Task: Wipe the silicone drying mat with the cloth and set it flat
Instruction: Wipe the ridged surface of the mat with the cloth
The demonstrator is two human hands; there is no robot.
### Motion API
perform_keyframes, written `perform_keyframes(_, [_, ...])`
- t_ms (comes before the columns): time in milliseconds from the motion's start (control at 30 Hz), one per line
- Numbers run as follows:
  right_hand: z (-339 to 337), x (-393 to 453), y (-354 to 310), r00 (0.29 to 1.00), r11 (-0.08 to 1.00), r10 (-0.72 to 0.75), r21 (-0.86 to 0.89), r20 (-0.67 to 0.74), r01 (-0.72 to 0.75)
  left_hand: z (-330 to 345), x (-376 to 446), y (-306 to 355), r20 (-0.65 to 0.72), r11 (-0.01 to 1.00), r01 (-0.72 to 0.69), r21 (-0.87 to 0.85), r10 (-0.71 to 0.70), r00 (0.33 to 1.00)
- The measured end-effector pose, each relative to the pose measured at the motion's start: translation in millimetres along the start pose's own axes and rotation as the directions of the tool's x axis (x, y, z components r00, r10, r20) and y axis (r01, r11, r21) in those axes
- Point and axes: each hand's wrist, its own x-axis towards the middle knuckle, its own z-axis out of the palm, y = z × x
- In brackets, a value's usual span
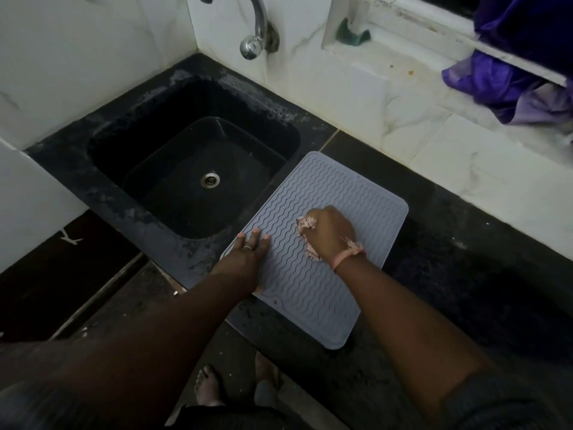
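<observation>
A grey silicone drying mat (325,193) with wavy ridges lies flat on the black countertop (449,274), just right of the sink, its near corner reaching the counter's front edge. My right hand (330,232) is closed over a bunched pale pink cloth (305,224) and presses it onto the middle of the mat. My left hand (249,252) rests flat on the mat's left edge, fingers spread, holding the mat down. Most of the cloth is hidden under my right hand.
A black sink (124,128) with a steel drain (210,179) sits left of the mat. A chrome tap (257,29) juts from the white tiled wall. Purple fabric (511,82) hangs at the upper right. A green sponge (353,34) sits on a ledge.
</observation>
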Motion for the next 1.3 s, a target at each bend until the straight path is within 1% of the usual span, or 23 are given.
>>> perform_keyframes(100, [3, 5, -1, 0.998, 0.999, 0.05, -0.021, -0.029, -0.05, 1, 0, 1, -0.021, 1.0, 0.005, 0.001, -0.005, 1.0])
perform_keyframes(167, [8, -5, -11, 0.994, 0.994, 0.092, -0.047, -0.054, -0.095, 1, 0, 1, -0.036, 1.0, 0.008, 0.005, -0.008, 0.999])
perform_keyframes(233, [16, -27, -27, 0.995, 0.995, 0.078, -0.059, -0.062, -0.081, 0, -1, 1, -0.065, 1.0, 0.008, 0.014, -0.007, 0.998])
perform_keyframes(333, [33, -79, -56, 0.998, 0.999, -0.052, -0.002, 0.045, 0.052, -2, -3, 0, -0.086, 1.0, -0.012, 0.012, 0.013, 0.996])
perform_keyframes(367, [40, -95, -63, 0.993, 0.997, -0.072, 0.02, 0.09, 0.071, -2, -2, -1, -0.083, 1.0, -0.017, 0.012, 0.018, 0.996])
perform_keyframes(433, [49, -112, -70, 0.991, 0.998, -0.062, 0.029, 0.115, 0.059, -1, 0, -2, -0.075, 1.0, -0.022, 0.019, 0.023, 0.997])
perform_keyframes(500, [50, -109, -66, 0.993, 0.997, -0.059, 0.047, 0.105, 0.054, -2, 2, -2, -0.052, 1.0, -0.024, 0.014, 0.025, 0.998])
perform_keyframes(600, [42, -96, -51, 0.985, 0.992, -0.121, 0.04, 0.121, 0.117, -3, 0, -1, -0.028, 0.999, -0.027, 0.027, 0.028, 0.999])
perform_keyframes(667, [36, -86, -39, 0.985, 0.99, -0.143, 0.01, 0.094, 0.143, -3, -2, -1, -0.032, 0.999, -0.029, 0.032, 0.03, 0.999])
perform_keyframes(767, [24, -61, -16, 0.993, 0.994, -0.109, -0.025, 0.045, 0.11, -3, -2, -2, -0.017, 0.999, -0.029, 0.033, 0.029, 0.999])
perform_keyframes(933, [5, -9, 17, 0.998, 0.998, -0.056, -0.003, -0.037, 0.056, -5, -3, -1, 0.008, 0.999, -0.017, 0.031, 0.017, 1.0])
perform_keyframes(1067, [-1, 6, 15, 0.998, 0.999, 0.019, -0.048, -0.066, -0.022, -4, -1, 1, 0.002, 0.999, -0.006, 0.043, 0.006, 1.0])
perform_keyframes(1133, [-2, -4, 6, 0.995, 0.998, 0.046, -0.027, -0.091, -0.049, -4, -2, 4, -0.02, 0.999, 0.003, 0.035, -0.002, 1.0])
perform_keyframes(1200, [3, -27, -6, 0.997, 0.999, 0.006, 0.034, -0.074, -0.003, -5, -1, 9, -0.068, 1.0, 0.01, 0.029, -0.008, 0.998])
perform_keyframes(1300, [24, -75, -27, 0.982, 0.982, -0.175, 0.086, 0.07, 0.169, -7, 8, 17, -0.147, 0.999, -0.017, 0.035, 0.022, 0.989])
